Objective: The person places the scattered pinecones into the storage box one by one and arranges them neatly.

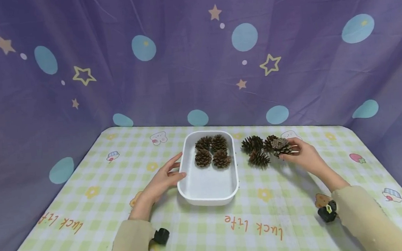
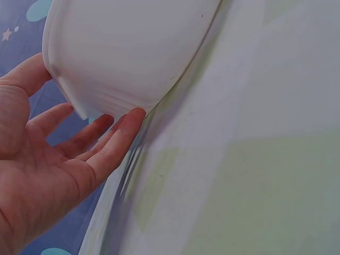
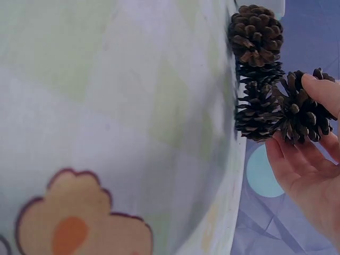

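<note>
Brown and dry-scaled, a pine cone [image 1: 281, 146] sits pinched between the thumb and fingertips of the right hand [image 1: 306, 157], over the right half of the table, just beside three loose cones. The wrist view shows the same cone [image 3: 304, 109] with the thumb on its top and the fingers curled under it. Of the loose ones, the nearest cone [image 1: 259, 159] lies in front, and another cone [image 1: 252, 143] lies behind it; a third is partly hidden behind the held one. To their left stands a white tray [image 1: 208, 190] with four cones [image 1: 212, 152] packed together in its far half. The left hand [image 1: 164, 178] rests against the tray's left side, fingers straight and relaxed, touching the rim and wall without gripping. Everything lies on a green-and-yellow checked tablecloth [image 1: 266, 215], with a purple starred backdrop [image 1: 181, 63] behind it.
</note>
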`<state>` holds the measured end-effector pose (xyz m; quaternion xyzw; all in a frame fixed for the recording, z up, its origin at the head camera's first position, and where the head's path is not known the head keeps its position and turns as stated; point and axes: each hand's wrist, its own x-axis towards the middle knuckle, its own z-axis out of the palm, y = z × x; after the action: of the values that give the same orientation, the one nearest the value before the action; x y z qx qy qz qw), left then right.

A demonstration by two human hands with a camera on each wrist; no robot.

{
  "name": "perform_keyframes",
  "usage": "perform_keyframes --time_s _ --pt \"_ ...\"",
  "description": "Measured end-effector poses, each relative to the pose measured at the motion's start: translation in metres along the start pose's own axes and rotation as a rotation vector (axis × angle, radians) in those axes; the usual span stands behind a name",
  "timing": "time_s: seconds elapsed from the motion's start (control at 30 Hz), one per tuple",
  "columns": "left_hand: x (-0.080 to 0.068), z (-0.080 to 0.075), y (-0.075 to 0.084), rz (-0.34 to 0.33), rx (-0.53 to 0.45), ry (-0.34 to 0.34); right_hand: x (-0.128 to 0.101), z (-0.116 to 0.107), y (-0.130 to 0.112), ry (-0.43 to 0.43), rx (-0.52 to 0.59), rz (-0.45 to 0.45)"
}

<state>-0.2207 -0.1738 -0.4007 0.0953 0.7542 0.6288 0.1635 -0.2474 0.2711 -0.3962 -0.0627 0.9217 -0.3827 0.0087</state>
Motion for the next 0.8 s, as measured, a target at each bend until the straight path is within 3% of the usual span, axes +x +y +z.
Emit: perform_keyframes --time_s 0.23,0.8 --pt "0.008 -0.004 -0.014 0.017 0.003 0.008 0.001 -0.004 -0.003 0.008 0.009 -0.018" --pt "0.007 -0.004 -0.015 0.023 -0.005 0.009 0.009 0.005 -0.035 -0.018 0.048 -0.091"
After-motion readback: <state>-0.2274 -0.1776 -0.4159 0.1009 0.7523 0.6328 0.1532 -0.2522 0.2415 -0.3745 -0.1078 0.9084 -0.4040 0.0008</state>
